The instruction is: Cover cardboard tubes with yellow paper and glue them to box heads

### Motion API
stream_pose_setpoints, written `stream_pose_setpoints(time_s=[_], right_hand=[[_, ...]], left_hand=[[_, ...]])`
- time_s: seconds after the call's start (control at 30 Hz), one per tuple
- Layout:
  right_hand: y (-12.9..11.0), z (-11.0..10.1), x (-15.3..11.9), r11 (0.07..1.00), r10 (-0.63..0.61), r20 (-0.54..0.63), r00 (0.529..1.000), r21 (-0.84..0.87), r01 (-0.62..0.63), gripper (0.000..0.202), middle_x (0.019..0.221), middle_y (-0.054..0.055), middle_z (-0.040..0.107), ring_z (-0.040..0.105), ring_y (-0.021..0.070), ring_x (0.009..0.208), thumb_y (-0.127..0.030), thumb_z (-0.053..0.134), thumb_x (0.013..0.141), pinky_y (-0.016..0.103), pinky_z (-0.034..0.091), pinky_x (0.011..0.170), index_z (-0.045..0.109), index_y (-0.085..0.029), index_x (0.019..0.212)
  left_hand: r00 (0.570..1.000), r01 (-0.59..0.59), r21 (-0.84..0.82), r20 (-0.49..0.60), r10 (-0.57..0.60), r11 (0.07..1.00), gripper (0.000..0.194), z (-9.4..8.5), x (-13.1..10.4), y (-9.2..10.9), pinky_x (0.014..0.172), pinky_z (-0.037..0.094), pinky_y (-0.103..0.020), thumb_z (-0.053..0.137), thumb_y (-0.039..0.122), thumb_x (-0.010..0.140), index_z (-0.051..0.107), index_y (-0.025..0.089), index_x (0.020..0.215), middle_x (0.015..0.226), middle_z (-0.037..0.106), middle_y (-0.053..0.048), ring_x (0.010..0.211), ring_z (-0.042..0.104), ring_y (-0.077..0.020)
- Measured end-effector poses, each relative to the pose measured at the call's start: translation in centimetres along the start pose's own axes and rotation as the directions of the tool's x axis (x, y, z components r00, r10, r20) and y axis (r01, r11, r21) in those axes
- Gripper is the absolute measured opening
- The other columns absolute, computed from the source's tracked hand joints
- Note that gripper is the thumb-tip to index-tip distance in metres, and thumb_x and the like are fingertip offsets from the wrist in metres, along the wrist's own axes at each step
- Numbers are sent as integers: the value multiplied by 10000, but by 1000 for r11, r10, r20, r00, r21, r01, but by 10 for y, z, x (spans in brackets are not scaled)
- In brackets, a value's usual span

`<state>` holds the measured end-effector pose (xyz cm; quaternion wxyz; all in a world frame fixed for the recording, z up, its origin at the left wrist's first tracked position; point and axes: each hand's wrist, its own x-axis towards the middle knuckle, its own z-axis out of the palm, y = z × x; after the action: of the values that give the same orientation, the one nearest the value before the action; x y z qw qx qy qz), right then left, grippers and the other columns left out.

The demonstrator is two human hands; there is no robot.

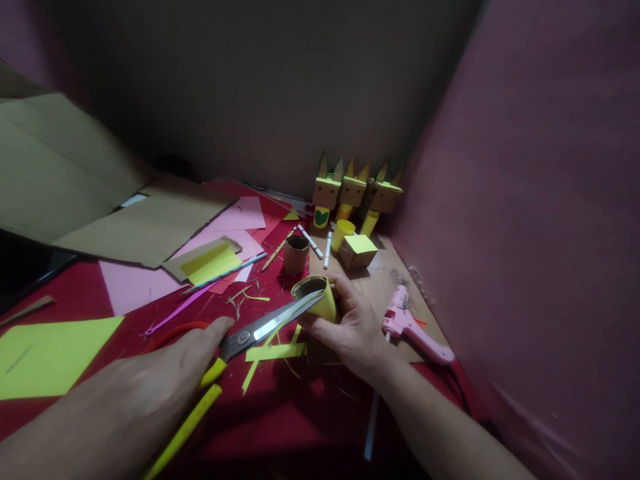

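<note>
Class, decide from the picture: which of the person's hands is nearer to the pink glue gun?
Right. The right hand, holding the yellow tube, is just left of the glue gun; the left hand, with the scissors, is farther left.

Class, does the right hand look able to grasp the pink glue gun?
Probably yes: nothing visible separates the right hand from the pink glue gun, though the hand must first release the yellow tube.

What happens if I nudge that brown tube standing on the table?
The tube is probably light, since its open top shows it hollow. Standing on end, it might tip if pushed near the rim. Its rounded wall suggests it could roll once down.
</note>
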<state>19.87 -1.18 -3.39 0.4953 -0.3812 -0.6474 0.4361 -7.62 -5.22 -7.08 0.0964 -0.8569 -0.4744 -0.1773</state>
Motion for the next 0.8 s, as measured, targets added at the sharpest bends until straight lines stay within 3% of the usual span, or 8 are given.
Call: stream_pose_setpoints(time_s=[0.1,0.2,0.37,0.57,0.7,0.8], right_hand=[[0,2,-1,997,-35,-13,999,-67,34,340,892,-14,605,579,130,718,-205,704,761,257,533,623,591,-272,1075],[0,2,-2,995,-65,-33,997,-83,63,354,864,-22,616,577,126,692,-201,712,752,262,535,619,589,-271,1076],[-1,1,-1,979,-132,-88,987,-169,115,367,889,-22,644,609,140,733,-173,746,702,274,540,656,632,-266,1038],[-3,4,-1,959,-214,-112,970,-213,187,361,920,-15,678,646,163,814,-203,730,740,332,560,776,611,-264,1075],[-2,6,-3,931,-274,-138,952,-288,226,391,991,-3,675,646,168,881,-189,710,768,343,555,823,584,-274,1128],[0,7,-4,914,-302,-156,941,-329,238,407,1013,3,671,648,163,881,-169,693,776,332,557,820,568,-272,1150]], left_hand=[[999,-35,99,6,35,995,566,1,2,8,588,573,-386,296,180,883,408,147,1437,1054,731,-141,801,739,-304],[1000,-19,93,-20,21,995,613,2,1,10,619,566,-409,286,174,882,318,191,1494,1064,726,-130,812,734,-318],[1000,-12,14,26,11,1000,638,2,-2,4,581,538,-391,329,204,895,232,253,1524,1031,736,-88,729,725,-305],[999,22,1,50,-22,1000,721,2,0,13,577,555,-404,302,231,927,-42,328,1554,1073,728,-81,808,736,-325],[1000,21,4,23,-22,1000,746,5,0,18,681,577,-429,300,208,912,-60,326,1555,1178,710,-95,913,729,-339],[997,75,-48,14,-74,996,673,13,-3,13,649,575,-429,307,230,914,132,339,1555,1139,726,-89,816,740,-325]])
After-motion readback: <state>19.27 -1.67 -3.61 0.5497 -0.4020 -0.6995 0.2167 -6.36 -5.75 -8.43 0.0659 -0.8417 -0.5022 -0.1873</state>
